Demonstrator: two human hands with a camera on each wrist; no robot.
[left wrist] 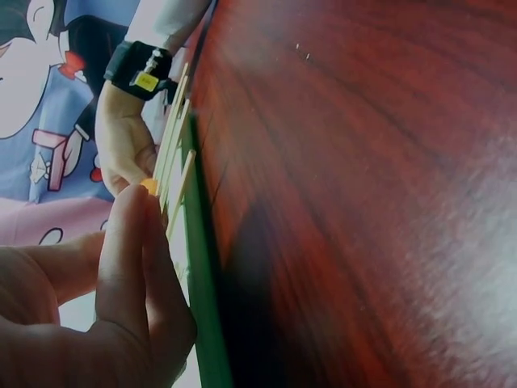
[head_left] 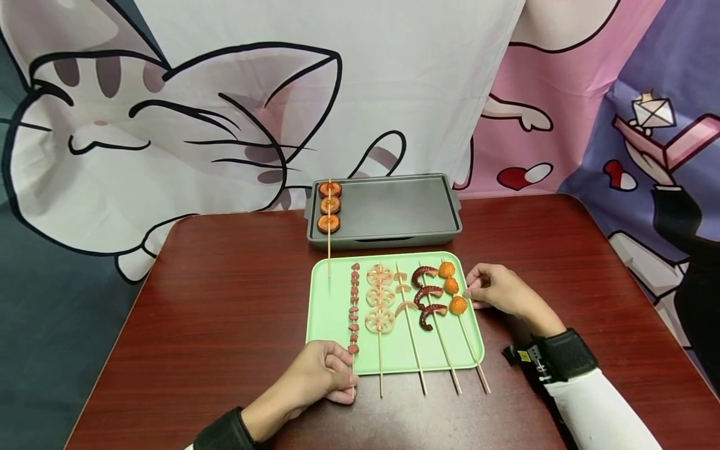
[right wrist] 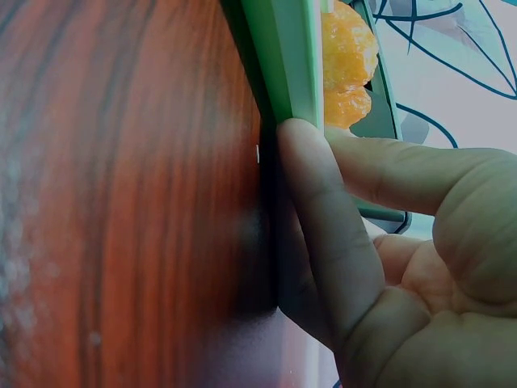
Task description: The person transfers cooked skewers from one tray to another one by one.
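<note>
Five skewers lie on the green tray [head_left: 332, 312]; a sixth, with three round orange slices [head_left: 329, 205], rests on the grey griddle [head_left: 394, 209] behind the tray. The left hand [head_left: 317, 375] pinches the stick of the sausage skewer [head_left: 354, 312], thumb and fingers curled round its end at the tray's near left corner. That skewer carries many small red pieces, too small to count. The right hand [head_left: 497, 289] rests with loosely bent fingers against the tray's right edge, holding nothing, beside the three orange balls [head_left: 452, 286]. The wrist views are blurred.
</note>
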